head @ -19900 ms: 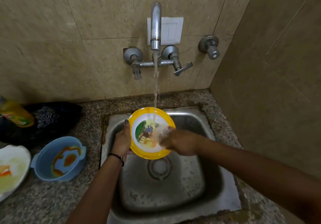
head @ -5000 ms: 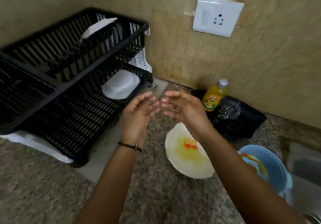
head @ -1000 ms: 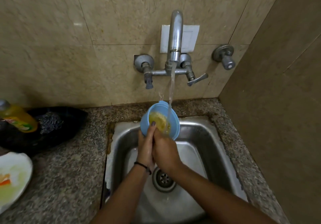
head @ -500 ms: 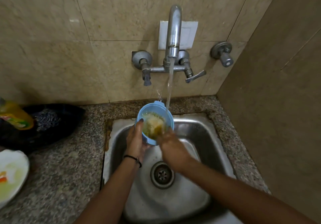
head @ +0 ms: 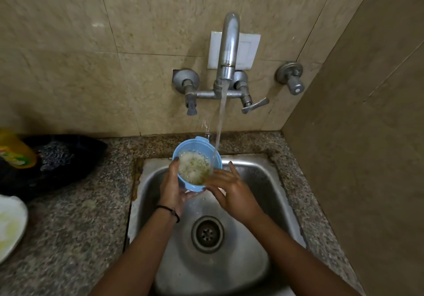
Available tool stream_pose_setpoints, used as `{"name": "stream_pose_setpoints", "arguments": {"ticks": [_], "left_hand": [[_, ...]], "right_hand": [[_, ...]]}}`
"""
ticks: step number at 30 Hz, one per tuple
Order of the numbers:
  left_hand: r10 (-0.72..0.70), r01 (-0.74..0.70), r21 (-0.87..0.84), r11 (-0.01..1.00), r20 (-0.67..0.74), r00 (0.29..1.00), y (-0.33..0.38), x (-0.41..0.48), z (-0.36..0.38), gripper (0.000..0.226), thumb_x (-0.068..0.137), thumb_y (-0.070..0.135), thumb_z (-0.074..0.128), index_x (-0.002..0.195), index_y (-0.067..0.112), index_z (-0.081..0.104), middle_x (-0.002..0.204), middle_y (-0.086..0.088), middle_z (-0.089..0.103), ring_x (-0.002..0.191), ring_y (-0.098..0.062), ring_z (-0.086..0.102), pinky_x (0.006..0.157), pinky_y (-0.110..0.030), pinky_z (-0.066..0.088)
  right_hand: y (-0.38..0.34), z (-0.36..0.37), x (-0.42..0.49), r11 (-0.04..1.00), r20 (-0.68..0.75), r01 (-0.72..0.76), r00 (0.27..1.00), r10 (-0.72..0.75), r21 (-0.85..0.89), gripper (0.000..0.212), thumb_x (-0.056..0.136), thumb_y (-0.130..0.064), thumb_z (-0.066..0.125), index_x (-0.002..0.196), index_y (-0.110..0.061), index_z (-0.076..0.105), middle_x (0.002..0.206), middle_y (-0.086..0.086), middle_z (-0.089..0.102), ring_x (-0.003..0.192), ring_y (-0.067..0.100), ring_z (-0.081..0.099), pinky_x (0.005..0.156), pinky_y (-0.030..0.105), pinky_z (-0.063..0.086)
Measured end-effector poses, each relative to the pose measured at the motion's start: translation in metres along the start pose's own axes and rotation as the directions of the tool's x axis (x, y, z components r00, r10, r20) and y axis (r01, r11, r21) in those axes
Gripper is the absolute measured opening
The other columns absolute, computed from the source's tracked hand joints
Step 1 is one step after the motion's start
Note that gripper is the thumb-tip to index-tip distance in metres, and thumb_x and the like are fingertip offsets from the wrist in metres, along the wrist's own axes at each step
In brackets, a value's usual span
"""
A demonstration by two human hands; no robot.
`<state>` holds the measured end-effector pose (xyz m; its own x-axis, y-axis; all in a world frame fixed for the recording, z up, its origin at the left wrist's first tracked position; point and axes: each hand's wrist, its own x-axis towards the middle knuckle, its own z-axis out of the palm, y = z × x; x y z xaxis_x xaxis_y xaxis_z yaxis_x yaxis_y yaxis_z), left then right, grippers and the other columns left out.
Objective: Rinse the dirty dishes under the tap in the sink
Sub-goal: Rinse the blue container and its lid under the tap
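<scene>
- Wall (head: 68,54): beige stone-look tiles behind the sink, meeting a plain side wall in a corner on the right. A white cover plate (head: 249,50) sits behind the spout.
- Countertop (head: 68,226): speckled granite around the basin, with staining along the sink's left edge.
- Sink (head: 263,181): a wet stainless steel basin set into the counter. It catches the run-off, so the rinsing is done over it.
- Black bag (head: 57,164): crumpled against the wall on the left, well apart from the sink.
- Tap (head: 229,43): a wall-mounted mixer with a curved spout, running. Its stream (head: 221,116) falls inside the bowl's far right rim.
- White plate (head: 9,224): at the left edge of the counter, smeared yellowish. It is judged to be waiting for its rinse.
- Right hand (head: 231,192): released, fingers spread and straight at the bowl's near right edge. It is probably placed to swirl or rub the inside. Contact with the rim cannot be confirmed.
- Left hand (head: 173,187): grasps the bowl, thumb over the left rim and fingers beneath, so the bowl stays steady under the flow.
- Blue bowl (head: 191,146): held above the basin's back edge and tipped towards the person. It is part full of foamy, yellowish water, so the rinse is judged under way but not finished.
- Yellow bottle (head: 16,153): blurred, lying on the bag.
- Drain (head: 207,233): a perforated strainer, unblocked, at the basin floor.
- Wristband (head: 168,209): a thin dark cord on the left wrist.
</scene>
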<state>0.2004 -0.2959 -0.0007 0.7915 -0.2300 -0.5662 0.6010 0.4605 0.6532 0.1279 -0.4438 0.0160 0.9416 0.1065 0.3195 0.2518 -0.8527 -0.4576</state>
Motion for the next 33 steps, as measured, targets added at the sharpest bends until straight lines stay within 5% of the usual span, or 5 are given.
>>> {"name": "stream_pose_setpoints", "arguments": {"ticks": [16,20,23,31,33], "left_hand": [[0.002,-0.011,0.102,0.995,0.090,0.996,-0.005,-0.013,0.010,0.074,0.071,0.066,0.064,0.126,0.016,0.056,0.120,-0.016,0.065,0.108,-0.034,0.064,0.091,-0.051,0.052],[0.263,-0.263,0.134,0.956,0.016,0.965,-0.029,-0.026,0.018,0.053,0.080,0.044,0.068,0.125,0.019,0.056,0.117,-0.010,0.068,0.103,-0.021,0.068,0.086,-0.037,0.056],[0.238,-0.232,0.191,0.954,-0.008,0.971,-0.013,-0.015,0.008,0.026,0.088,0.027,0.064,0.114,0.025,0.063,0.112,-0.008,0.069,0.095,-0.024,0.069,0.081,-0.045,0.058],[0.086,-0.109,0.269,0.957,0.097,0.992,-0.005,-0.008,0.001,0.031,0.089,0.024,0.062,0.121,0.021,0.061,0.117,-0.013,0.066,0.101,-0.034,0.067,0.068,-0.048,0.059],[0.061,-0.079,0.254,0.964,0.075,0.995,-0.009,-0.007,0.003,0.032,0.089,0.025,0.061,0.121,0.019,0.062,0.115,-0.013,0.068,0.099,-0.033,0.067,0.061,-0.042,0.058]], "right_hand": [[-0.007,0.001,0.013,0.955,0.117,0.088,0.992,-0.056,-0.284,0.030,0.080,-0.009,0.050,0.104,-0.016,0.067,0.099,0.007,0.072,0.100,0.028,0.065,0.088,0.040,0.054],[-0.053,0.019,0.011,0.956,0.049,-0.269,0.963,0.265,0.120,0.023,0.092,-0.019,0.049,0.110,-0.017,0.064,0.096,0.005,0.072,0.084,0.020,0.068,0.070,0.030,0.053],[-0.039,0.009,0.006,0.957,0.309,-0.189,0.944,0.114,0.222,0.038,0.091,-0.008,0.046,0.127,-0.017,0.056,0.122,0.006,0.063,0.108,0.014,0.059,0.092,0.024,0.045],[0.010,-0.019,0.035,0.660,0.550,0.296,0.807,0.214,-0.691,0.053,0.098,-0.019,0.041,0.147,-0.009,0.023,0.157,0.013,0.018,0.147,0.028,0.005,0.115,0.049,-0.008],[-0.020,-0.001,0.030,0.862,0.493,-0.206,0.748,0.444,-0.464,0.047,0.100,-0.014,0.036,0.146,-0.007,0.029,0.149,0.018,0.034,0.142,0.033,0.022,0.116,0.043,0.016]]}}
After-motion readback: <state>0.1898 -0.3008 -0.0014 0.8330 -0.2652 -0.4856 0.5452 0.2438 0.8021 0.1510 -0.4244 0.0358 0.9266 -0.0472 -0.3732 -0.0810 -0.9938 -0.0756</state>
